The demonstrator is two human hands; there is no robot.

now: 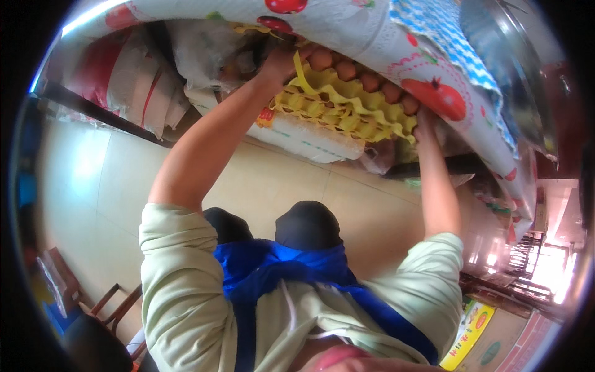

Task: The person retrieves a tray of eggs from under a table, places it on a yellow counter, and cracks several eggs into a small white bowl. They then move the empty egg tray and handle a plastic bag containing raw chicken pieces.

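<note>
My soft, creased pale-green top (186, 273) and blue apron (273, 266) fill the bottom. Printed lettering marks a yellow-banded carton (474, 328) at lower right. At upper centre, bumpy, moulded yellow egg trays (365, 101) bearing smooth brown eggs (370, 82) sit between my left hand (282, 65) and right hand (425, 125), touching both; my fingers are largely hidden, so I can't tell their grip.

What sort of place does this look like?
Probably a kitchen or food storage area, though I can't be certain: yellow egg trays and brownish eggs show at the edge of a fruit-patterned cloth, with plastic bags nearby.
</note>
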